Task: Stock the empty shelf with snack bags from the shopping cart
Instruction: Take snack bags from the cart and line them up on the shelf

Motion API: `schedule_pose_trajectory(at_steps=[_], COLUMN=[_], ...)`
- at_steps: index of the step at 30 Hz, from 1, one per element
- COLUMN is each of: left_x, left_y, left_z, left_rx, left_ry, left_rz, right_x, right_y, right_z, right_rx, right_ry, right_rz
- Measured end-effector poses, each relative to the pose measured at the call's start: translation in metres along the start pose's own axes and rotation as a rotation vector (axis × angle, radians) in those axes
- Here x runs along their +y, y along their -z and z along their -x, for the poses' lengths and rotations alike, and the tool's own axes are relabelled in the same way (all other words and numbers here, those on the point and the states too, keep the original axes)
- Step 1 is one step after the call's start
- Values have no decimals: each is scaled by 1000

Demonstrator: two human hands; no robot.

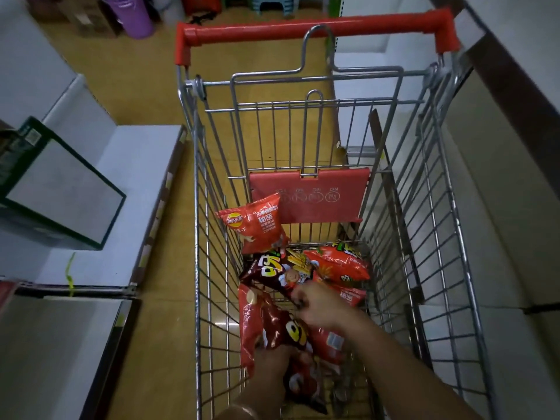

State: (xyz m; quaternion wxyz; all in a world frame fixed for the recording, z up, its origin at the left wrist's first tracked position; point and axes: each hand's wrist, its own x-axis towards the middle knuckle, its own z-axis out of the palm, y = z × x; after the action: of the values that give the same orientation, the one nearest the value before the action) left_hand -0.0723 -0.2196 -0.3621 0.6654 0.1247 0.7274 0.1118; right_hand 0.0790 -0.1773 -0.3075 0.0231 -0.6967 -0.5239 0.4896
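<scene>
Both your hands are down in the shopping cart [454, 207]. Your left hand [274, 363] grips a red snack bag [272, 325]. Your right hand [318, 304] (blurry) curls its fingers on a dark bag [266, 272]. The white shelf [100, 207] sits left.

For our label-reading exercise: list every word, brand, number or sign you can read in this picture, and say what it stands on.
"Lay's": round logo on the red chip bag leaning in the cart's far left corner.
"秘密": large white characters on that bag; the smaller lines beneath are too small to read.
Red flap: upside-down words and round signs, too faint to read.
Other bags' lettering: blurred or covered.
</scene>
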Motion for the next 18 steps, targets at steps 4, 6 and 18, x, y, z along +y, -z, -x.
schedule_pose_trajectory(at_steps=[4,6,18], left_x=[-10,-13,18], left_y=[-2,-1,2], left_z=[12,-2,60], left_rx=[35,32,27], left_ry=[-172,-193,-198], left_rz=[-13,-41,311], right_x=[-14,-8,-2], right_y=[-16,-32,31], right_z=[-78,-105,-40], right_rx=[263,221,133], right_ry=[-76,-117,-76], right_rz=[8,105,82])
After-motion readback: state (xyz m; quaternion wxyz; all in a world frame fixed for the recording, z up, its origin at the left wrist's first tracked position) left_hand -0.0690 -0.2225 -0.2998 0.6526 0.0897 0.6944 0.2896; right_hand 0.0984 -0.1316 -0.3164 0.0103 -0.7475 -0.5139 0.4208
